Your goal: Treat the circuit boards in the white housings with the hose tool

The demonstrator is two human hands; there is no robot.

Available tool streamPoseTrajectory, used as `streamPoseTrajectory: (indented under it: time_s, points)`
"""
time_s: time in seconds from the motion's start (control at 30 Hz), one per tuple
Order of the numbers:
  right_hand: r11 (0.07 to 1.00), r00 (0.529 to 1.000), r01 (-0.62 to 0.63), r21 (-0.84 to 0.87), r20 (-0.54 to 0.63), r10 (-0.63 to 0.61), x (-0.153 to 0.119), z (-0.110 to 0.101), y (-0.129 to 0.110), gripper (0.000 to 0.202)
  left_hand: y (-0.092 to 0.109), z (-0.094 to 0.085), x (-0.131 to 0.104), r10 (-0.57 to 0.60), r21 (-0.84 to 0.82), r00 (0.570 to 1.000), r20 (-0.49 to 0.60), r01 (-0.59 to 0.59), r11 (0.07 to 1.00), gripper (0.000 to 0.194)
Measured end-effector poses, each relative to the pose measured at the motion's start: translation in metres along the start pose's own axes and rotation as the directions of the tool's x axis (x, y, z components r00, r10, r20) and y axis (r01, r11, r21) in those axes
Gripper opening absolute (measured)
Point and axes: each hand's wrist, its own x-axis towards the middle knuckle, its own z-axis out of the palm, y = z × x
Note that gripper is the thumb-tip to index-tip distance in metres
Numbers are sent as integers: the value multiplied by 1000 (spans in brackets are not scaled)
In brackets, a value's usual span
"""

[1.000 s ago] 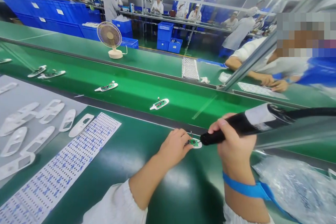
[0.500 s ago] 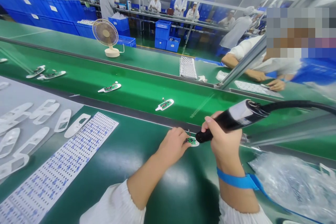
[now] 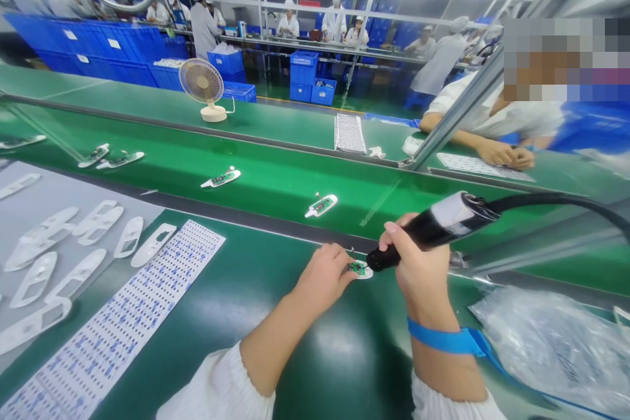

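In the head view, a small white plastic casing with a green circuit board [image 3: 363,270] is pinched at its left end by the left hand [image 3: 325,279] on the dark-green tabletop [image 3: 236,305]. A black cylindrical tool [image 3: 429,230] (white-labelled, with a cable attached) is gripped by the right hand [image 3: 424,275], its nose at the casing's right end.

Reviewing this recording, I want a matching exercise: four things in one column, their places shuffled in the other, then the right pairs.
1. Fan
2. Black tool
3. Nearest circuit board
4. Clear plastic bag

A. touched by the left hand
B. right of the blue wrist strap
C. beyond the bright green strip
D. held in the right hand

Pairs: 1-C, 2-D, 3-A, 4-B
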Motion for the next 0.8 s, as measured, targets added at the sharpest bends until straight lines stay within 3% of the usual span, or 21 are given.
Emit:
streamPoseTrajectory:
  time_s: [0.13,0.23,0.3,0.37,0.43,0.53,0.6,0.67,0.8]
  points:
    - [993,998,-55,103,-7,56,8,-4,-2,27,1,5,-4,26,15,999,-26,-25,1000,10]
    - [975,990,32,222,-144,0,17,-18,-17,30,-9,-3,10,38,61,996,-78,-34,998,13]
    - [966,945,147,213,-320,-74,22,-33,-28,29,-26,-21,34,-10,126,990,-139,27,992,13]
    - [968,880,208,139,-458,-123,27,-50,-35,29,-50,-44,68,-123,204,968,-220,170,964,14]
    - [977,846,199,74,-517,-133,30,-64,-36,29,-76,-65,101,-179,224,946,-271,242,944,18]
    - [990,857,134,44,-507,-93,32,-76,-28,29,-103,-82,130,-229,245,936,-268,296,923,20]
    - [994,877,100,39,-476,-69,32,-77,-21,30,-106,-79,131,-252,263,924,-287,329,907,26]
    - [997,897,70,20,-438,-54,32,-77,-17,30,-95,-68,123,-239,299,920,-311,334,894,38]
    - [999,901,9,-49,-432,-30,32,-78,-15,29,-57,-33,109,-159,354,976,-146,202,913,48]
